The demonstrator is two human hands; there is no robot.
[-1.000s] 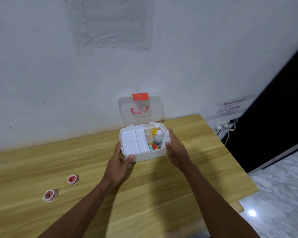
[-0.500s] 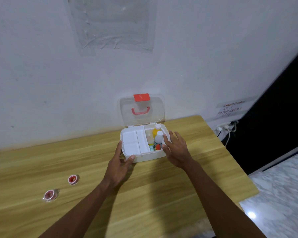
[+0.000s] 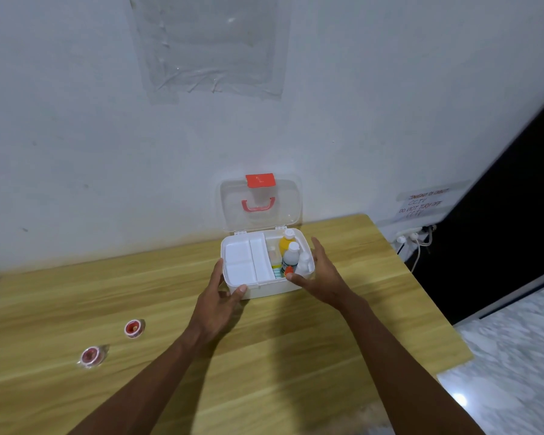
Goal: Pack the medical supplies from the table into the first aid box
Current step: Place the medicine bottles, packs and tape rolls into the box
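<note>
The white first aid box [image 3: 266, 288] stands at the back of the wooden table [image 3: 296, 356], its clear lid [image 3: 291, 202] with a red latch upright against the wall. A white tray insert [image 3: 241, 260] fills its left half. The right half holds a yellow bottle [image 3: 285, 243], a labelled white bottle [image 3: 291, 258], a small white bottle [image 3: 304, 262] and something orange-red [image 3: 288, 271]. My left hand [image 3: 217, 304] grips the box's front left corner. My right hand [image 3: 325, 277] lies along the box's right side, fingers straight, thumb at the front rim. Two tape rolls [image 3: 134, 328] [image 3: 91, 356] lie at the left.
The wall [image 3: 107, 152] rises right behind the box. Past the table's right edge a power strip with cables [image 3: 412, 239] sits under a paper sign [image 3: 421, 202], beside a dark opening. A pale marbled floor [image 3: 515, 356] shows at the lower right.
My right hand set the small white bottle into the box's right half, let it go and drew back to the box's right side. My left hand stayed on the corner.
</note>
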